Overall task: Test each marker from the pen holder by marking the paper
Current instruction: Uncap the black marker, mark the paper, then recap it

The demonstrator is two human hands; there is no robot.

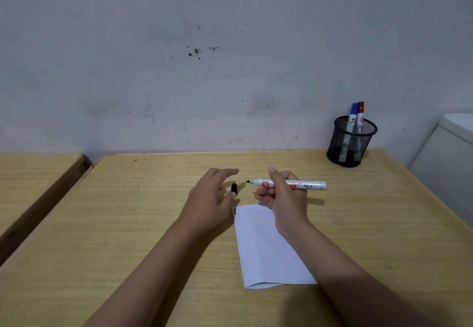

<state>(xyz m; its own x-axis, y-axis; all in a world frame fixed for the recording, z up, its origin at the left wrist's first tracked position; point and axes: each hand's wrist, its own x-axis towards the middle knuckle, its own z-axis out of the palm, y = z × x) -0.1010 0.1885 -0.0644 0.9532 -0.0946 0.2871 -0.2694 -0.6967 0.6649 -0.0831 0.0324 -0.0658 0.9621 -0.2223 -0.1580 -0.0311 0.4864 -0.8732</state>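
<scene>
My right hand (284,198) grips a white marker (307,185) with red lettering. It lies level above the table, its uncapped black tip pointing left. The marker's black cap (234,188) sits upright on the table by the fingertips of my left hand (210,198), whose fingers are spread. Whether a finger touches the cap I cannot tell. A white sheet of paper (263,250) lies on the table just below both hands, with a small dark mark at its upper left corner. At the back right, the black mesh pen holder (350,145) holds a blue-capped marker (352,116) and a red-capped marker (360,115).
The wooden table (128,224) backs onto a stained grey wall. A second wooden surface (30,178) lies to the left across a gap. A white cabinet-like object (450,157) stands against the table's right edge.
</scene>
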